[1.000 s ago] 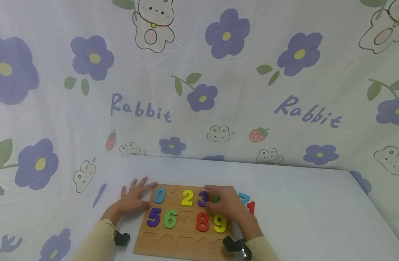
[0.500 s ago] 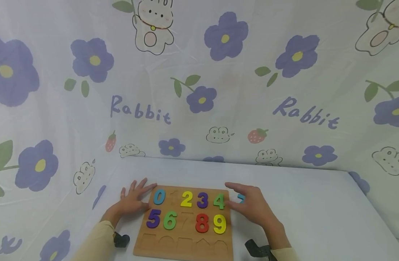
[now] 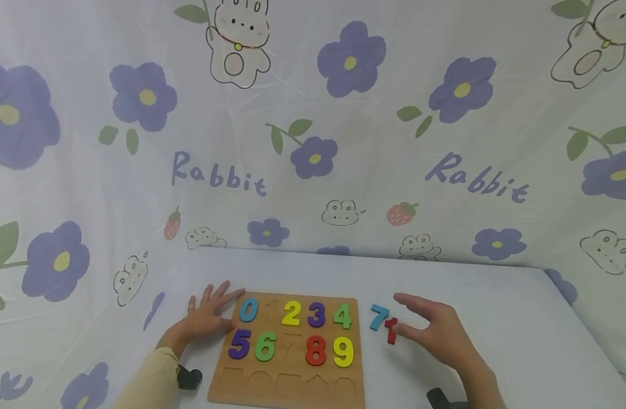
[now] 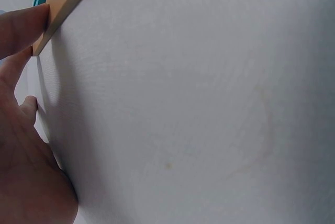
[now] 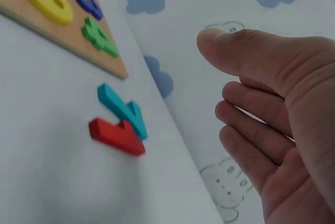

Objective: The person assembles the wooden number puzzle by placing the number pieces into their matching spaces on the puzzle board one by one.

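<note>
A wooden number puzzle board lies on the white table, with coloured digits seated in most of its number slots. My left hand rests at its left edge with fingers spread, thumb and a fingertip touching the side. To the right of the board, a blue number 7 and a red number 1 lie close together on the table. My right hand is just right of them, thumb apart from the fingers and nothing held. In the right wrist view the hand hovers above the red 1.
The slots for 1 and 7 are bare recesses, as are the shape outlines along the near row. Behind the white table hangs a flowered rabbit-print cloth.
My right hand has moved right, from over the green number 4 and off the board to beside the red 1, bringing the blue 7 fully into view. The left hand has stayed put.
</note>
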Available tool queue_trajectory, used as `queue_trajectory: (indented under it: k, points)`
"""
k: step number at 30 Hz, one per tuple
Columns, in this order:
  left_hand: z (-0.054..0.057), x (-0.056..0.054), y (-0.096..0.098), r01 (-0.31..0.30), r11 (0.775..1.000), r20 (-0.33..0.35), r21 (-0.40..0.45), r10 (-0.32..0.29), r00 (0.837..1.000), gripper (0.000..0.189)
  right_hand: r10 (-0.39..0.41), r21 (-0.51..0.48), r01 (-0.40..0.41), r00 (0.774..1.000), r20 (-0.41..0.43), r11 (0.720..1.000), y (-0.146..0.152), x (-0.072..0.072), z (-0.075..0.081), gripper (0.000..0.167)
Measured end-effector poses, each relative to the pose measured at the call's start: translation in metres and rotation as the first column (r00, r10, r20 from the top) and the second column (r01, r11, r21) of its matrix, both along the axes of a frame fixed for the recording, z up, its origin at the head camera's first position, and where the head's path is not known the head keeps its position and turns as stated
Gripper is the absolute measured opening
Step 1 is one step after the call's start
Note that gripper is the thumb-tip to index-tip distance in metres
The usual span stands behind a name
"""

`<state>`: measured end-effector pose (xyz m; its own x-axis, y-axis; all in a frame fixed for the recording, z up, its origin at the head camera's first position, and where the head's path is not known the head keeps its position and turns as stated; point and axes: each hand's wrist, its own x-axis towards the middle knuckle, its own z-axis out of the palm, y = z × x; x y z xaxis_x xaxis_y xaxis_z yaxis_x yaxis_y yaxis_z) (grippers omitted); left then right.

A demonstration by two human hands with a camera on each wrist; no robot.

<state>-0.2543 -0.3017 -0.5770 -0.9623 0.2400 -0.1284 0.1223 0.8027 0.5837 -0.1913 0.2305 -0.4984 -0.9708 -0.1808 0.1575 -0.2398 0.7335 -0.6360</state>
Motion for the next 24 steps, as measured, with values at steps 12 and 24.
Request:
queue_trajectory:
  k: [12, 24]
  points:
    - [-0.003, -0.002, -0.003, -0.001, 1.0, -0.001, 0.005, 0.001, 1.0, 0.08, -0.046, -0.013, 0.048, 0.992, 0.117, 0.999, 0.02, 0.003, -0.017, 0.063]
    - [-0.007, -0.005, -0.003, 0.005, 1.0, -0.006, 0.013, -0.005, 1.0, 0.081, -0.065, -0.07, 0.081, 0.975, 0.211, 0.994, 0.013, -0.004, -0.039, 0.063]
